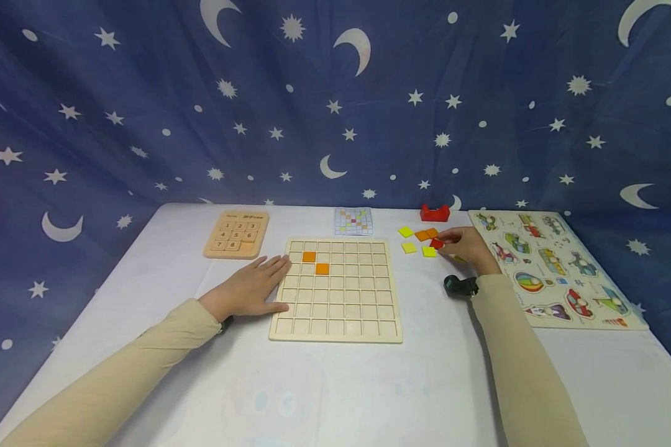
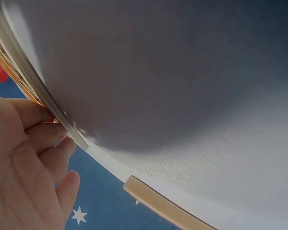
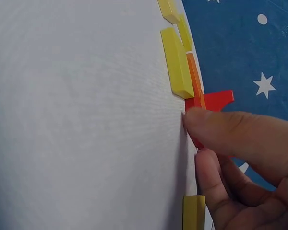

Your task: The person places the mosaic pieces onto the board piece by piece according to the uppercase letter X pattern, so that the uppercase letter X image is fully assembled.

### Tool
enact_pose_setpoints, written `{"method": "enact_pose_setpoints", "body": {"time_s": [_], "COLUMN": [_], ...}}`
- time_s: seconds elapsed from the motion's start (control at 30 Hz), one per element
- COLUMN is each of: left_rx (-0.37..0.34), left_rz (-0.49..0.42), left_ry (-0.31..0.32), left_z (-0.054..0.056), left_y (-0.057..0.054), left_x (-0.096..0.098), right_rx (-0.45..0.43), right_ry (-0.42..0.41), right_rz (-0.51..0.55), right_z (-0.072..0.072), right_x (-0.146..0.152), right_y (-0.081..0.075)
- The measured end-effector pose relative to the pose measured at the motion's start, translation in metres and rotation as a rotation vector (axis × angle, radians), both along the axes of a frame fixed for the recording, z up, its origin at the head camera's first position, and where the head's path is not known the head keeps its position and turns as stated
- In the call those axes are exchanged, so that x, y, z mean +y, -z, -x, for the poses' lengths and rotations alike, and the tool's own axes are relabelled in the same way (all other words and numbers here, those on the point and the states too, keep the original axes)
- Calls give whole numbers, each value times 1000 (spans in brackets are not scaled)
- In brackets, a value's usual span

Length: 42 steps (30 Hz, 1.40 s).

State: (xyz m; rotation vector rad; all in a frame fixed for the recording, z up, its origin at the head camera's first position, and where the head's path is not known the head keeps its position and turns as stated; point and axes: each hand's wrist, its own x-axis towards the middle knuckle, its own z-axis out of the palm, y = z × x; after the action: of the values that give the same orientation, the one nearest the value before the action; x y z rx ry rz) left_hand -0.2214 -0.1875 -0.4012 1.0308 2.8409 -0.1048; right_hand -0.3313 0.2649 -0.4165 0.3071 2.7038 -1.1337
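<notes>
A pale wooden grid board (image 1: pixel 335 335) lies on the table, with two orange square tiles (image 1: pixel 309 256) set in cells near its upper left. My left hand (image 1: pixel 251 288) rests along the board's left edge, fingers stretched out and thumb apart. To the right of the board, my right hand (image 1: pixel 466 245) pinches a red square tile (image 1: pixel 436 244) between thumb and fingers, low over the table. Around it lie several yellow tiles (image 1: pixel 409 248) and more orange tiles (image 1: pixel 422 236). In the right wrist view, the thumb covers part of the red tile.
A number puzzle (image 1: pixel 212 251) sits left of the board. Behind the board is a printed colour-grid card (image 1: pixel 353 221). A red holder (image 1: pixel 434 214) stands at the back, and a picture puzzle board (image 1: pixel 559 267) lies at the right beside my right forearm.
</notes>
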Motion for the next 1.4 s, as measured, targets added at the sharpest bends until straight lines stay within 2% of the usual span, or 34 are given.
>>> {"method": "enact_pose_setpoints", "body": {"time_s": [0.3, 0.6, 0.97, 1.2, 1.4], "left_rx": [-6, -6, -24, -16, -17], "left_rz": [3, -4, 6, 7, 5], "left_ry": [-7, -6, -15, -17, -19], "left_z": [0, 0, 0, 0, 0], "left_y": [0, 0, -2, 0, 0], "left_x": [1, 2, 1, 1, 1], "right_rx": [-1, 20, 81, 88, 137], "right_ry": [17, -57, -85, -74, -138], "right_rz": [-58, -96, -42, -6, 11], "right_z": [1, -5, -8, -10, -11], "right_x": [1, 3, 3, 3, 4], "right_y": [-1, -5, -5, -6, -9]}}
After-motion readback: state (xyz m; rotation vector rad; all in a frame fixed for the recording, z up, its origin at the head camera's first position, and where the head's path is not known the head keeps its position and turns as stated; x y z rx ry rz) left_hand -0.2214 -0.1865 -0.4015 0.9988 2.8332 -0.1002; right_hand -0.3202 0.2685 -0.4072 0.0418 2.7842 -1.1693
